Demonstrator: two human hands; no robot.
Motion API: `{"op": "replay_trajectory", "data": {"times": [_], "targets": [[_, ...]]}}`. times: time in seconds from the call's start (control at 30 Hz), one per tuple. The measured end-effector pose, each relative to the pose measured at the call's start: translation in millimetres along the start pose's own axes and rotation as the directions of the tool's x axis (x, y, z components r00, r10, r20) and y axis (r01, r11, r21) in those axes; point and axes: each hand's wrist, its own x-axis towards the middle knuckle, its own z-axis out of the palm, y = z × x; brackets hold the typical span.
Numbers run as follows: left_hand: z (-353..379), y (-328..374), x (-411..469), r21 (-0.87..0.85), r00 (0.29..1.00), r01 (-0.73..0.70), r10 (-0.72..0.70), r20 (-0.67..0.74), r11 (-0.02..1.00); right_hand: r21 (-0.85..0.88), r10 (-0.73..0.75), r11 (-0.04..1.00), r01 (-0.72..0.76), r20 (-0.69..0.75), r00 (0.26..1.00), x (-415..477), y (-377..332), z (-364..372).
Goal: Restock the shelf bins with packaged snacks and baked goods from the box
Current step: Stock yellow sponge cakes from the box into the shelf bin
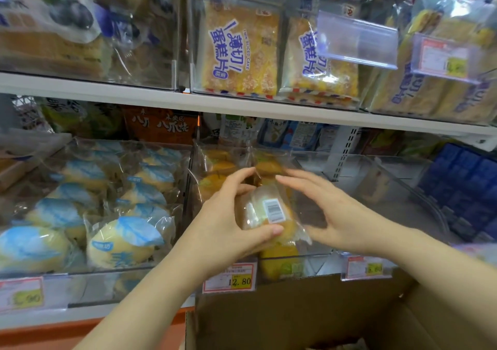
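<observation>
— Packaged bun (269, 210): where, and which step?
— Placement. Left hand (226, 215) grips it over the middle bin (314, 255); right hand (338, 210) hovers beside, fingers spread, holding nothing. Next, probably: seat it among the other buns (217, 169), then release.

White shelf board (134, 99), slotted upright (347, 145) (pale)
</observation>
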Motion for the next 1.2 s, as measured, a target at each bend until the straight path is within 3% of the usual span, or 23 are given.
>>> {"op": "replay_trajectory", "data": {"times": [0.1, 0.17, 0.27, 0.3, 0.37, 0.47, 0.7, 0.83, 0.97, 1.0, 1.1, 1.2], "targets": [[4, 6, -1, -0.127, 0.995, 0.099, -0.098, 0.014, 0.987, 0.056, -0.041, 0.997, 0.047, -0.098, 0.994, -3, -8, 1], [5, 8, -1, -0.267, 0.989, 0.146, -0.132, 0.071, 0.953, 0.203, 0.027, 0.979, -0.005, -0.107, 0.994, -4, -11, -1], [0, 11, 3, -0.596, 0.961, 0.277, -0.220, 0.168, 0.754, 0.436, 0.206, 0.883, -0.173, -0.029, 0.978, -8, -11, -8], [-2, 10, 4, -0.636, 0.957, 0.288, -0.230, 0.175, 0.716, 0.505, 0.257, 0.835, -0.219, -0.006, 0.966, -9, -10, -9], [-3, 7, 4, -0.573, 0.972, 0.233, -0.177, 0.153, 0.785, 0.585, 0.324, 0.763, -0.275, 0.022, 0.946, -10, -8, -10], [2, 5, 2, -0.346, 0.988, 0.133, -0.095, 0.124, 0.929, 0.664, 0.400, 0.682, -0.305, 0.010, 0.916, -8, -10, -5], [20, 0, 1, -0.217, 0.998, 0.049, -0.055, -0.020, 0.975, 0.765, 0.460, 0.602, -0.230, -0.096, 0.883, -1, -18, 0], [16, 1, 1, -0.142, 0.998, -0.037, 0.030, -0.051, 0.989, 0.667, 0.440, 0.713, -0.218, -0.182, 0.880, 2, -16, -14], [7, 1, 3, 0.240, 0.969, -0.192, 0.223, -0.110, 0.952, 0.160, 0.232, 0.968, -0.192, -0.283, 0.931, 5, -21, -21], [6, 1, 4, 0.310, 0.961, -0.204, 0.251, -0.119, 0.929, 0.066, 0.184, 0.983, -0.172, -0.300, 0.936, 7, -22, -20], [8, 0, 7, 0.425, 0.939, -0.232, 0.315, -0.135, 0.875, 0.021, 0.122, 0.992, -0.121, -0.261, 0.958, 11, -27, -17], [6, 1, 10, 0.424, 0.906, -0.255, 0.368, -0.211, 0.869, -0.080, 0.086, 0.990, -0.115, -0.295, 0.952, 15, -18, -17]]}}
